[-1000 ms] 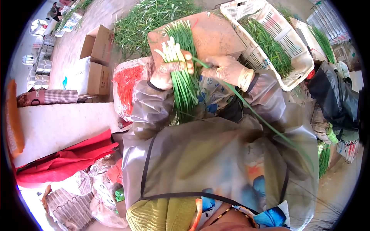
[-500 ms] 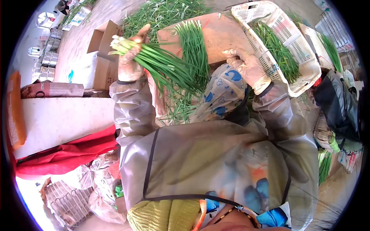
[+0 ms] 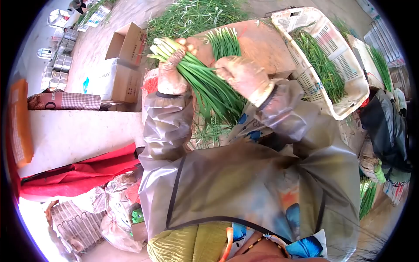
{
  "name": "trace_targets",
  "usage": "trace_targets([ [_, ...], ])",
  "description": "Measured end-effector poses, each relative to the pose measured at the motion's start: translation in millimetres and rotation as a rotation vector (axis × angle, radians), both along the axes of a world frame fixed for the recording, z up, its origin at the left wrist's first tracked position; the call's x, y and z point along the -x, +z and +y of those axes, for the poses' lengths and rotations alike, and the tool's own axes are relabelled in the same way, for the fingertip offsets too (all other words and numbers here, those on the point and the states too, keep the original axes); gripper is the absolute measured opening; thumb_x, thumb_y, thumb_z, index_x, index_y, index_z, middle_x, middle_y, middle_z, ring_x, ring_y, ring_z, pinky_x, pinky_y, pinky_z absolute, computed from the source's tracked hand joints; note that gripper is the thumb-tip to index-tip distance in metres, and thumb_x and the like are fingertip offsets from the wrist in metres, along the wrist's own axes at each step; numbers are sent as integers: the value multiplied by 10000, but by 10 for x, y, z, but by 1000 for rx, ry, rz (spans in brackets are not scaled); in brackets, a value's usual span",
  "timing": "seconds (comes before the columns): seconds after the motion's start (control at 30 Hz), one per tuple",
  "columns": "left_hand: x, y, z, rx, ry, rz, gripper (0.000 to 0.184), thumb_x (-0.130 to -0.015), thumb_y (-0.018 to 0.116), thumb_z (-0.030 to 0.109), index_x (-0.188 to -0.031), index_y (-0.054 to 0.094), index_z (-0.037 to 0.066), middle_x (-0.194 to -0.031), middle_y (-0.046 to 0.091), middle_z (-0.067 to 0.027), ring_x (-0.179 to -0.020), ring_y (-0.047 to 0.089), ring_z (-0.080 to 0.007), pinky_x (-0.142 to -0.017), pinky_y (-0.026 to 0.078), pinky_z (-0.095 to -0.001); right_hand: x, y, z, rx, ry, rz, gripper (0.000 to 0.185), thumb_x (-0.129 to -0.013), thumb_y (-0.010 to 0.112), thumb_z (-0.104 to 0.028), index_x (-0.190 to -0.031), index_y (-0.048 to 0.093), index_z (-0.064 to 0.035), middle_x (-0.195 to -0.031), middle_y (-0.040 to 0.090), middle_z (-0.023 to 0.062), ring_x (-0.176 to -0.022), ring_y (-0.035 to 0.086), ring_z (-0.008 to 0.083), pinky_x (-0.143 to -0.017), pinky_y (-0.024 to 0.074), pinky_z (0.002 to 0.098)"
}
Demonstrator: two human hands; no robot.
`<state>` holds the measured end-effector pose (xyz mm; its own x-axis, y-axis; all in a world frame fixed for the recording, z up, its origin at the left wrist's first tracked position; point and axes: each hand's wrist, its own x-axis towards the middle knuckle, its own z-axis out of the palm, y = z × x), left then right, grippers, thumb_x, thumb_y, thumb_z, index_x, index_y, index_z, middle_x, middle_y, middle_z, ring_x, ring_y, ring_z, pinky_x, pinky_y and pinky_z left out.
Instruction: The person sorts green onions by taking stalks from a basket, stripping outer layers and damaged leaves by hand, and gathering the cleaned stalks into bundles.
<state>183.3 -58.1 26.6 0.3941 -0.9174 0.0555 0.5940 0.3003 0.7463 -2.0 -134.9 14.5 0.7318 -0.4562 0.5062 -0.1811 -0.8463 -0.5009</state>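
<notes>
My gloved left hand (image 3: 172,74) is closed round a bunch of garlic chives (image 3: 205,89), near its pale stem ends. The leaves fan down and to the right. My gloved right hand (image 3: 244,76) is at the right side of this bunch, fingers bent and pinched together by the leaves. Whether a leaf is between those fingertips is hard to make out. Behind it, a second pile of garlic chives (image 3: 223,41) lies on a reddish-brown board (image 3: 266,43), stem ends pointing away from me. My right hand hides part of that pile.
A white plastic crate (image 3: 355,72) holding loose greens (image 3: 321,65) stands to the right. A large heap of greens (image 3: 192,17) lies beyond the board. Cardboard boxes (image 3: 126,81) and a white surface (image 3: 78,131) are on the left. Leaf scraps (image 3: 209,133) lie near my lap.
My right hand has moved left, from beside the board to the bunch. The bunch and my left hand appear farther right, and the whole view has shifted slightly.
</notes>
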Motion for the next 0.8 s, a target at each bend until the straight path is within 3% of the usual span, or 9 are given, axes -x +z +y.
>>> trace_targets([
  [0.1, -41, -121, 8, -104, -120, -94, 334, -755, 678, 87, -1048, 526, 31, -894, 570, -88, -794, 580, -205, -709, 505, -333, 169, 126, -200, 86, -52, -11, 121, -859, 524, -234, -865, 555, -117, -752, 606, 71, -618, 585, 239, -512, 452, 354],
  [0.3, 211, -316, 62, -243, -496, -412, 355, -700, 718, 44, -1018, 569, -10, -773, 612, -62, -699, 587, -157, -618, 465, -260, 840, 19, -830, 467, -356, 261, 165, -833, 556, -269, -948, 567, -152, -871, 622, 101, -748, 614, 271, -632, 497, 351],
  [0.37, 132, -453, 141, -239, -530, -251, 344, -714, 705, 56, -1027, 576, -1, -800, 621, -60, -699, 588, -142, -624, 460, -253, 1152, -189, -1062, 195, -510, 283, 167, -841, 541, -264, -944, 602, -148, -913, 623, 111, -828, 607, 286, -716, 495, 377],
  [0.43, 62, -307, 229, -373, -457, -275, 355, -707, 676, 31, -1038, 553, -7, -750, 590, -68, -670, 579, -163, -636, 469, -276, 1370, -321, -1235, 102, -666, 770, 179, -832, 548, -238, -965, 612, -137, -950, 615, 113, -838, 602, 297, -752, 486, 374],
  [0.5, 10, -137, 231, -392, -394, -261, 324, -709, 669, 30, -1007, 547, -3, -752, 591, -82, -669, 585, -176, -627, 484, -284, 1288, -349, -1043, 24, -527, 717, 212, -825, 557, -231, -1005, 605, -129, -960, 607, 122, -864, 590, 299, -784, 475, 363],
  [0.53, -41, -120, 186, -378, -384, -224, 316, -713, 667, 33, -1002, 546, -4, -755, 590, -86, -672, 586, -179, -626, 485, -287, 1224, -786, -1104, 39, -243, 534, 243, -830, 570, -237, -1037, 591, -111, -1025, 588, 122, -938, 577, 247, -796, 470, 342],
  [0.6, -104, -52, 56, -293, -394, -202, 337, -743, 667, 70, -1045, 538, -5, -776, 608, -80, -703, 592, -167, -625, 475, -260, 478, -572, -512, -942, 81, 26, 443, -807, 634, -256, -1183, 498, -66, -1220, 497, 106, -1086, 495, 191, -892, 438, 304],
  [0.7, -126, -94, -268, -235, -339, -143, 324, -761, 643, 60, -1054, 525, -12, -822, 592, -83, -726, 579, -171, -655, 486, -278, -210, -505, 143, -965, 433, -168, 894, -687, 756, -281, -1373, 228, -56, -1349, 339, 153, -1251, 306, 265, -1039, 262, 360],
  [0.8, -277, -497, -647, -196, -481, 147, 332, -800, 615, 61, -1111, 509, 14, -859, 568, -73, -744, 572, -182, -679, 502, -288, -537, -900, 456, -1287, 201, -307, 728, -685, 745, -194, -1283, 362, -33, -1085, 540, 99, -959, 499, 184, -871, 400, 295],
])
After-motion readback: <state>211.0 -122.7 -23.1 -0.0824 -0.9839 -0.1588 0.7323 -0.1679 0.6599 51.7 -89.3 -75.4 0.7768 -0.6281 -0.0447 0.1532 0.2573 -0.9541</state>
